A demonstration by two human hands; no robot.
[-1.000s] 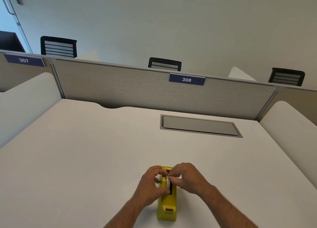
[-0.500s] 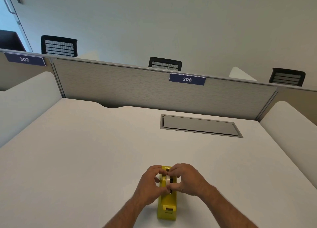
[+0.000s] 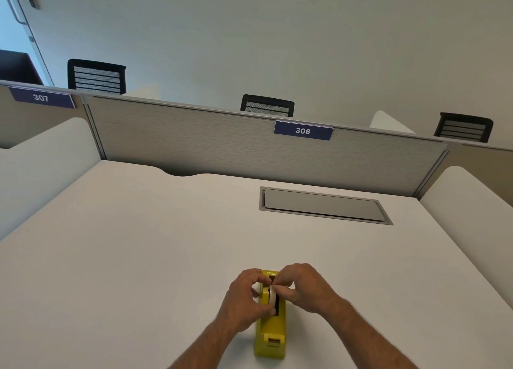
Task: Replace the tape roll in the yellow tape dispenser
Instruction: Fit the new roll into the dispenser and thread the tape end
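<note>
Head view: both hands (image 3: 244, 296) (image 3: 302, 288) pinch tape roll (image 3: 272, 296) above dispenser (image 3: 273, 327).

Dispenser (image 3: 270, 329) on desk (image 3: 125, 257) near front edge, hatch (image 3: 323, 205) behind it, partition (image 3: 222, 143) at back.

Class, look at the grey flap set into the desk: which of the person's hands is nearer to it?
Right. The right hand sits almost directly below the grey flap, on the tape roll; the left hand lies further left and nearer the person.
</note>
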